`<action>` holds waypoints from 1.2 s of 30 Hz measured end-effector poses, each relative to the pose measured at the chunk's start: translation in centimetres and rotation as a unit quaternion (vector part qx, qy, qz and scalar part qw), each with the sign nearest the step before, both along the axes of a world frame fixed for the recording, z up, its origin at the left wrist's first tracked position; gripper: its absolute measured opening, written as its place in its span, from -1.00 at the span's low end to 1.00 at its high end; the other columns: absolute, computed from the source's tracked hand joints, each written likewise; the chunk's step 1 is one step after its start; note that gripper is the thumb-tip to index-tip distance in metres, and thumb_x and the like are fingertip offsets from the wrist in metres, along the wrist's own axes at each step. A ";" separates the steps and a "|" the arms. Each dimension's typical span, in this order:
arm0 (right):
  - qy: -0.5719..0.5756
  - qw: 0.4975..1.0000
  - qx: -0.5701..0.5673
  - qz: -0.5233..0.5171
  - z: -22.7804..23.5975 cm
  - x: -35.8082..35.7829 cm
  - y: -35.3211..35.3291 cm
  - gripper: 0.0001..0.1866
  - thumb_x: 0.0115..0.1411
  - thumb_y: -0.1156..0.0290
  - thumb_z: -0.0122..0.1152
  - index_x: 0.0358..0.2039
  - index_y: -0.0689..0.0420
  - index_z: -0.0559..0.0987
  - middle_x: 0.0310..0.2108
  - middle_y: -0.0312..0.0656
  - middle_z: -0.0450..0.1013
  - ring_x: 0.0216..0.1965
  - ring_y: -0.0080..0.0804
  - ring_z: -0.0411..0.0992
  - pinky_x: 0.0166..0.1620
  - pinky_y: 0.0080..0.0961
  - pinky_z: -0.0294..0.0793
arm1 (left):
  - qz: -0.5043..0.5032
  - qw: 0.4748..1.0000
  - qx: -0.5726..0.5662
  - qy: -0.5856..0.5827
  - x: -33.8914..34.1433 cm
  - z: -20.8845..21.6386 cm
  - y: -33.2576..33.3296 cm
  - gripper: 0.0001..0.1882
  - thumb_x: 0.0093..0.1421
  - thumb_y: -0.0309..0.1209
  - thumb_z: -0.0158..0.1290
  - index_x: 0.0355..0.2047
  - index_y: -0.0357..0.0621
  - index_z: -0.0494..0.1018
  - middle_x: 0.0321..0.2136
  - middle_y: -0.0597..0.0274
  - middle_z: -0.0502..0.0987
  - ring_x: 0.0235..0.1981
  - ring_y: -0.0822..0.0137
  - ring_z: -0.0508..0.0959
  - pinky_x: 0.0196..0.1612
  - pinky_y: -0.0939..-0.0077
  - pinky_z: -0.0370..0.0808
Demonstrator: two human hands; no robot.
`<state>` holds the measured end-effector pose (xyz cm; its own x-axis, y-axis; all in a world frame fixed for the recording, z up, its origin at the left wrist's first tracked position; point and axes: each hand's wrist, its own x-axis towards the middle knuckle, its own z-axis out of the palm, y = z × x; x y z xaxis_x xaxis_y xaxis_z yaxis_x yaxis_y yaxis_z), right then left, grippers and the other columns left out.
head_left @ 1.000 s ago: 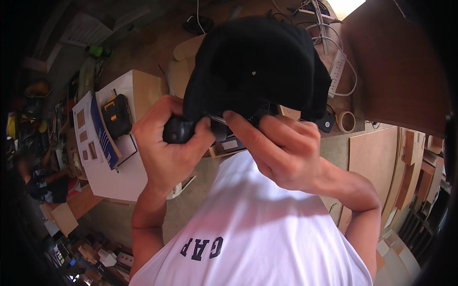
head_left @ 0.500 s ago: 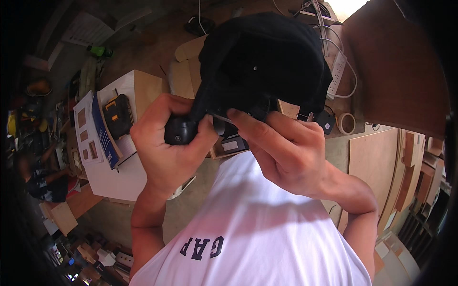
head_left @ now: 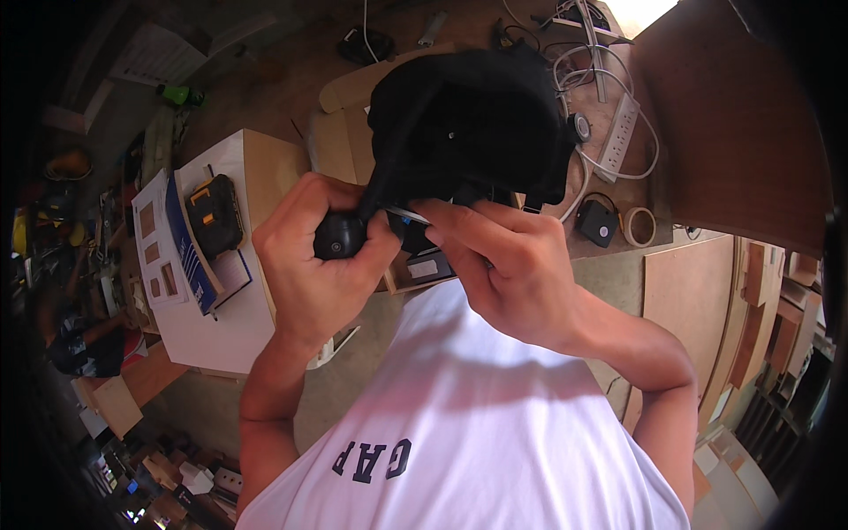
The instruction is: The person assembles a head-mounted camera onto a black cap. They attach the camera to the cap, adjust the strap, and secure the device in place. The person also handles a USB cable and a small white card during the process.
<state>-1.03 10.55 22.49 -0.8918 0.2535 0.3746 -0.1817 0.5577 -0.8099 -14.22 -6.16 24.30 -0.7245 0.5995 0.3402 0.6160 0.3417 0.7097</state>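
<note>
A black cloth cap [head_left: 468, 106] is held up before my chest, its dark hollow side toward me. My left hand [head_left: 309, 265] is closed at the cap's left lower edge, with fingers and thumb about a rounded black knob-like part [head_left: 339, 237]. At the lower rim, my right hand [head_left: 512, 265] is closed, thumb and fingers pinched at the inner end of a thin, shiny strip [head_left: 405, 214]. The strip spans the gap between both hands. My right fingertips partly hide the rim, and how the strip joins the cap cannot be made out.
Behind the cap is a workbench with a white power strip [head_left: 618, 132], looped cables, a tape roll [head_left: 639, 227] and a small black box [head_left: 598, 221]. At left, a white-topped table [head_left: 212, 331] holds papers and a black-and-yellow case [head_left: 215, 215]. Another person [head_left: 84, 336] is at far left.
The cap has shifted left, and its top sits lower, uncovering more bench and cables at right. My right hand has moved left and slightly up; my left hand has moved slightly right.
</note>
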 end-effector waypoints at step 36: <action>-0.297 0.850 -0.432 0.058 3.4 1.9 1.8 -0.65 0.64 0.26 0.01 0.14 0.22 0.63 -0.56 -0.54 0.09 -0.54 -0.75 0.01 -0.45 -0.65 0.01 | 0.068 0.987 0.016 -0.146 -0.1 -1.0 0.3 -0.82 0.11 -0.55 0.37 -0.36 -0.28 0.56 -0.50 0.36 0.59 -0.42 0.61 0.48 -0.38 0.57 0.43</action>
<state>0.85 12.38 25.90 -0.8960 0.1020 -0.4321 0.3899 -0.2847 -0.8757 -14.33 -5.88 23.28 -0.8674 0.4823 0.1227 0.3343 0.3822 0.8615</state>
